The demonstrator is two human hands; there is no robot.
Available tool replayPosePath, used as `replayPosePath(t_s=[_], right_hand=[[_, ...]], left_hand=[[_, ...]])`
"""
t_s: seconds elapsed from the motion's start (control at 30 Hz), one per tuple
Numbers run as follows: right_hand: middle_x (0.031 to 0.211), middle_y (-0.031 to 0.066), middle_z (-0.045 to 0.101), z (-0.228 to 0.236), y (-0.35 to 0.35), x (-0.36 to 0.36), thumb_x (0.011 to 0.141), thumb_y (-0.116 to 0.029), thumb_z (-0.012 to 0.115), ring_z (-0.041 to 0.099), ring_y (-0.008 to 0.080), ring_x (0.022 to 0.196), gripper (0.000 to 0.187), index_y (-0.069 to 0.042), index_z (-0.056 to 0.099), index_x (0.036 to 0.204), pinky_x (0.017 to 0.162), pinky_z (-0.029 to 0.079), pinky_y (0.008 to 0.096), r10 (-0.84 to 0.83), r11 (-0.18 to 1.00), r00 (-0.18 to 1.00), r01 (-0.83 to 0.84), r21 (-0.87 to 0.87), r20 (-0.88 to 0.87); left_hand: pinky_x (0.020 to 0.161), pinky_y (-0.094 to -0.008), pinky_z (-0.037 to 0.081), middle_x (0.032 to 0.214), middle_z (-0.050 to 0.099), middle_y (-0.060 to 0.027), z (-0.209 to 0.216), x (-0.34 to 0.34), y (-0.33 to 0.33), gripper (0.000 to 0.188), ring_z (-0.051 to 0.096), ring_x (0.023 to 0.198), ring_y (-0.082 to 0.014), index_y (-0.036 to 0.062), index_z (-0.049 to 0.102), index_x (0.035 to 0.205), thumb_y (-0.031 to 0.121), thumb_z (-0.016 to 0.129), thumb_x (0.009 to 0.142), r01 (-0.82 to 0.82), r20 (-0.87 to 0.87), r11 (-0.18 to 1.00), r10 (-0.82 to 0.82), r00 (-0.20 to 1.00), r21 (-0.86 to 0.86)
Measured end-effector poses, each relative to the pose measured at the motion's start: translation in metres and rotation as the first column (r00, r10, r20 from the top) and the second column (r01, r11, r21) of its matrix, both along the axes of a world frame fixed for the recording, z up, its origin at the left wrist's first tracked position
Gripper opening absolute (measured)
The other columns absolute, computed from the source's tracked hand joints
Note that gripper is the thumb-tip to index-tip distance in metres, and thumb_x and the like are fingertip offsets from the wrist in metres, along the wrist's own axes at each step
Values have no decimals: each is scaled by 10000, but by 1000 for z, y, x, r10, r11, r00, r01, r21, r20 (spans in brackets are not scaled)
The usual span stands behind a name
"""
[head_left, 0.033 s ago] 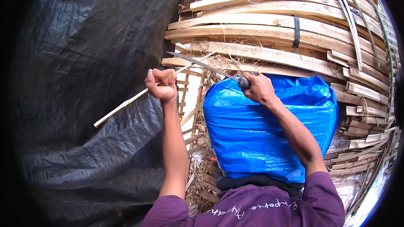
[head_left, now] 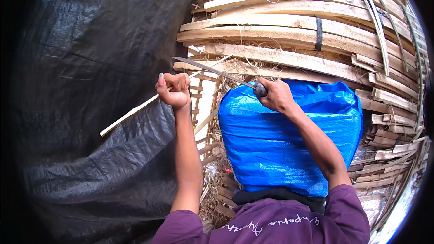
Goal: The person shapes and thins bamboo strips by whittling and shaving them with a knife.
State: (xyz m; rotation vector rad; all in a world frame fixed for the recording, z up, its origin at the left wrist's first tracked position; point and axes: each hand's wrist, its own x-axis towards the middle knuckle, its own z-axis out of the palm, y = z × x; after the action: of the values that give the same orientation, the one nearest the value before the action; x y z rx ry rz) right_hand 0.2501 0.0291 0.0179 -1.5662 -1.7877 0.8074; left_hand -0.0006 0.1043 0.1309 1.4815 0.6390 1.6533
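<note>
My left hand (head_left: 174, 91) is closed around a thin pale strip of split wood or bamboo (head_left: 131, 116). The strip slants from lower left to upper right, both ends sticking out past my fist. In my right hand (head_left: 276, 95) is the dark, rounded handle of a long knife (head_left: 212, 70). Its narrow blade points left and slightly up, crossing the strip's upper part just beyond my left hand. Whether the edge presses into the strip, I cannot tell. A blue plastic sheet (head_left: 280, 144) covers my lap beneath my right forearm.
Long split wooden slats (head_left: 289, 34) lie stacked at the far side and down the right, one bundle bound with a black band (head_left: 318, 35). A black tarp (head_left: 99, 63) hangs along the left. Curled shavings (head_left: 266, 70) and a slatted lattice (head_left: 197, 104) lie between.
The knife and my right hand have shifted slightly left, so the blade tip reaches further past the strip. My left hand and the strip have barely moved.
</note>
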Motion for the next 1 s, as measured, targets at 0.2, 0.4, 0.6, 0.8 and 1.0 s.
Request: replayPosePath(t_s=[0.2, 0.4, 0.6, 0.8, 1.0], right_hand=[[840, 204, 691, -37, 14, 18, 739, -147, 647, 671, 394, 827, 208, -119, 683, 942, 722, 524, 483, -91, 983, 996, 86, -162, -26], [779, 192, 680, -28, 11, 17, 737, -176, 656, 671, 387, 777, 247, -140, 654, 982, 694, 522, 500, -101, 988, 983, 118, -103, 154], [782, 212, 676, -22, 2, 4, 732, -166, 647, 658, 416, 768, 231, -135, 655, 961, 710, 518, 519, -69, 997, 997, 68, -25, -35], [764, 223, 671, -61, 4, 20, 711, -159, 648, 656, 427, 757, 224, -116, 641, 930, 684, 519, 531, -193, 966, 975, 208, -152, 109], [739, 219, 661, -31, -2, 6, 713, -169, 645, 649, 432, 724, 202, -130, 625, 910, 667, 515, 538, -40, 999, 999, 41, -10, 31]], left_hand=[[406, -277, 231, 443, 142, 35, 0, -2, 2, 510, 124, 374, -89, 129, 273, 561, 384, 314, 1000, 22, -4, 1000, -22, 1000, 2], [403, -277, 229, 440, 144, 35, -5, -3, 2, 491, 124, 372, -92, 126, 281, 566, 358, 322, 997, 21, -17, 1000, -20, 1000, 18], [414, -280, 236, 452, 161, 32, 5, 10, 0, 476, 142, 380, -96, 119, 286, 576, 340, 334, 995, 54, -79, 998, -52, 996, 19], [416, -280, 236, 448, 155, 30, -6, 0, -1, 473, 141, 376, -96, 126, 270, 568, 334, 339, 987, -21, 11, 1000, 21, 1000, -1], [390, -286, 236, 438, 174, 15, -3, -3, 4, 467, 162, 365, -100, 101, 271, 550, 292, 370, 965, 20, 32, 1000, -20, 999, 8]])
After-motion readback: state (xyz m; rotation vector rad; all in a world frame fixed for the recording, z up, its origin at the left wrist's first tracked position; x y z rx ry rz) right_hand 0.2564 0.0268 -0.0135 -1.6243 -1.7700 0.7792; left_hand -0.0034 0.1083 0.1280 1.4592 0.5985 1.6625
